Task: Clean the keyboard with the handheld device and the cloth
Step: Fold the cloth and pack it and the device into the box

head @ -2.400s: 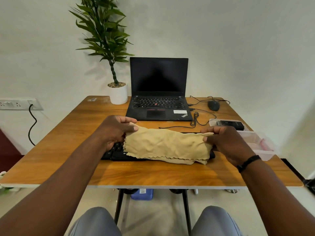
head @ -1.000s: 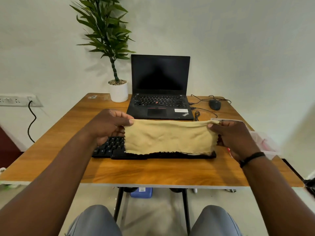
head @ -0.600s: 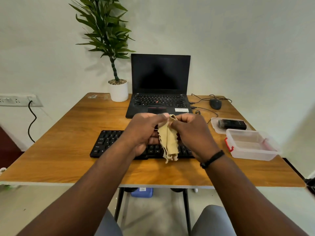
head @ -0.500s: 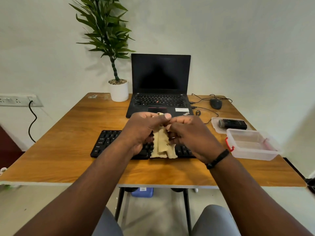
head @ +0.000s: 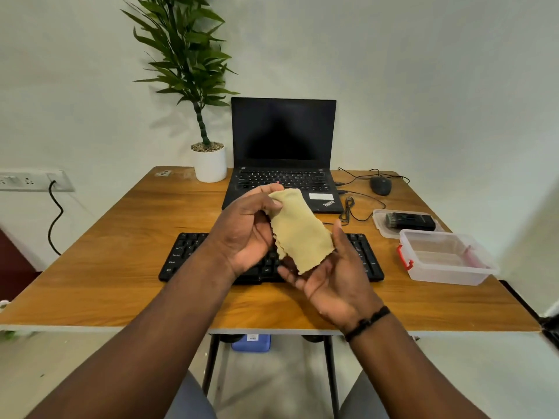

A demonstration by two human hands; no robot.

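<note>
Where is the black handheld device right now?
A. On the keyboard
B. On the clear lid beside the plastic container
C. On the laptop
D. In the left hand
B: the handheld device lies on the clear lid behind the plastic container, untouched by either hand.

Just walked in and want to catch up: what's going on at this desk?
A person is folding a tan cloth above a black keyboard. The left hand pinches the cloth's top edge, while the right hand lies open, palm up, under its lower end. The handheld device sits untouched on a lid at the right, behind a clear box.
</note>
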